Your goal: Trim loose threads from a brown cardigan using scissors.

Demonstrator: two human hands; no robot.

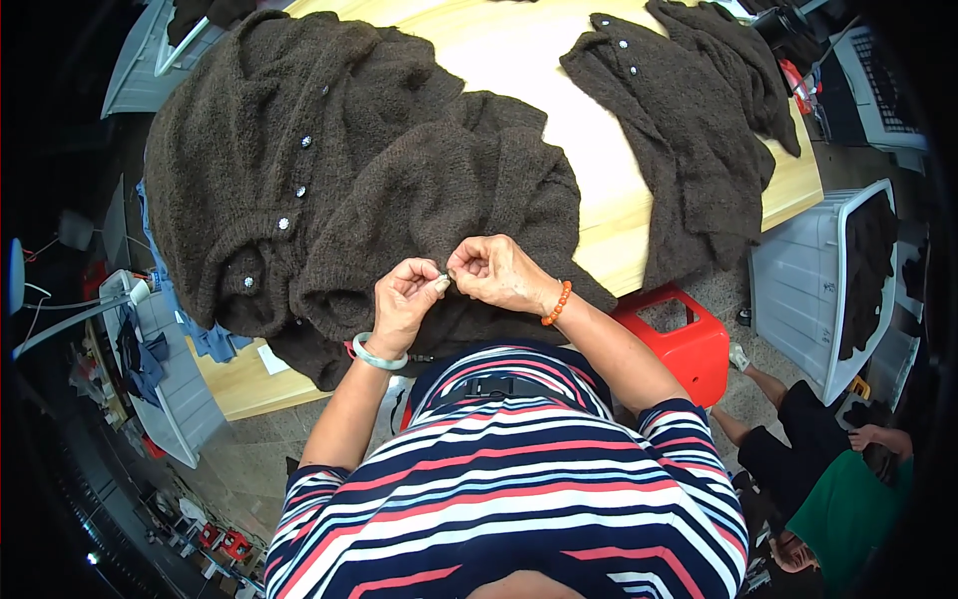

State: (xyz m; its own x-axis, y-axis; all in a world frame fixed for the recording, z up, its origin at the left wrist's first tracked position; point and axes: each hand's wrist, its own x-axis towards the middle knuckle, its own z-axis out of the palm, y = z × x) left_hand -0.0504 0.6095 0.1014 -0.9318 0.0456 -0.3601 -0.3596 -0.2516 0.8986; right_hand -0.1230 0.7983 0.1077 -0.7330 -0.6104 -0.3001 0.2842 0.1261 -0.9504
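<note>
My left hand point(407, 301), with a pale bangle on its wrist, and my right hand point(499, 275), with an orange bead bracelet, meet fingertip to fingertip. Both are closed in a pinch. Whatever sits between the fingertips is too small to make out. Right beneath them spreads a heap of dark brown knitted cardigan point(389, 170), fuzzy in texture, with a row of shiny round buttons point(301, 191) down its left part. Its near edge hangs close to my lap.
Another brown knit point(689, 130) with shiny buttons lies on the wooden table point(609, 190) at the right. A red stool point(689, 344) stands by the table's near edge. White bins flank me, the right bin point(798, 290) holding dark knits. A person in green point(848, 509) is at the lower right.
</note>
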